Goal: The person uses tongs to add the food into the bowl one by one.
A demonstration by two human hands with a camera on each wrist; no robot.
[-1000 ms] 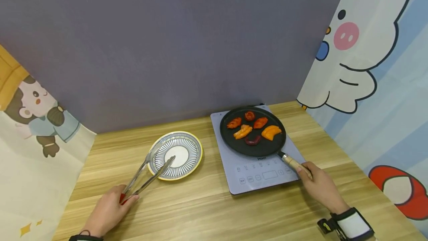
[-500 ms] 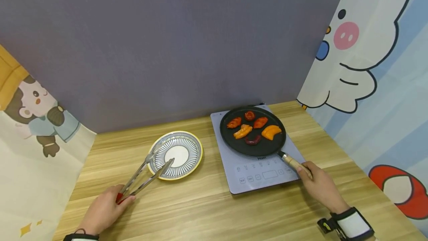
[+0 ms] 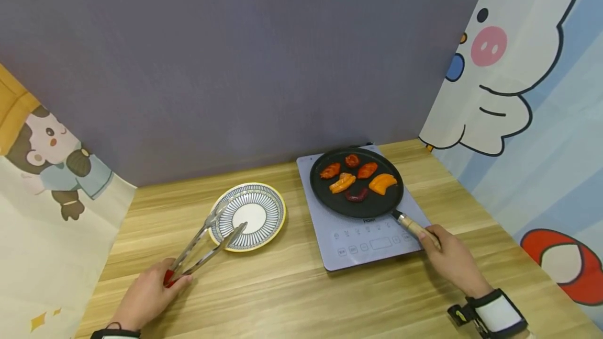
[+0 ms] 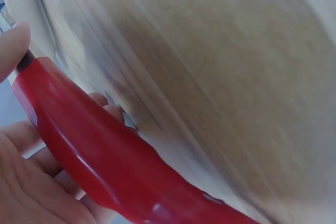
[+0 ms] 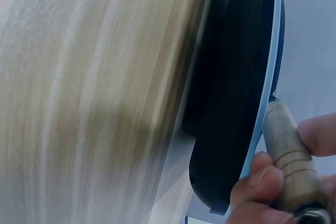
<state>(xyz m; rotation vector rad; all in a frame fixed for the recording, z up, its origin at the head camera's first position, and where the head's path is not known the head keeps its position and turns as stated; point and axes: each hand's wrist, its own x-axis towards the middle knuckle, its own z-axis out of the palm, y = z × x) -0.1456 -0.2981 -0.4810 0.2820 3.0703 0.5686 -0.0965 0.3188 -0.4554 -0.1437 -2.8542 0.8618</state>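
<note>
Item: counter [image 3: 292, 297] scene, two hands at work. Left hand [image 3: 148, 294], lower left of the head view, curls round the red grip of metal tongs [image 3: 207, 242]; the tong arms stand spread, their tips over the near rim of a striped plate [image 3: 275, 205] left of centre. Right hand [image 3: 452, 260], lower right, wraps the wooden handle [image 3: 416, 229] of a black pan [image 3: 330, 200] sitting on a grey induction cooktop [image 3: 358, 255]; six pieces of food [image 3: 382, 183] lie in the pan's far half. Risks, as judged: a tilt or tug at the handle could slide the pieces or drag the pan off the cooktop; the tong tips could knock the plate. Views: only the head view shows plate, food and layout. The left wrist view shows fingers [image 4: 31, 145] round the red grip [image 4: 94, 156]; the right wrist view shows fingers [image 5: 262, 182] pinching the handle beside the pan's edge.
</note>
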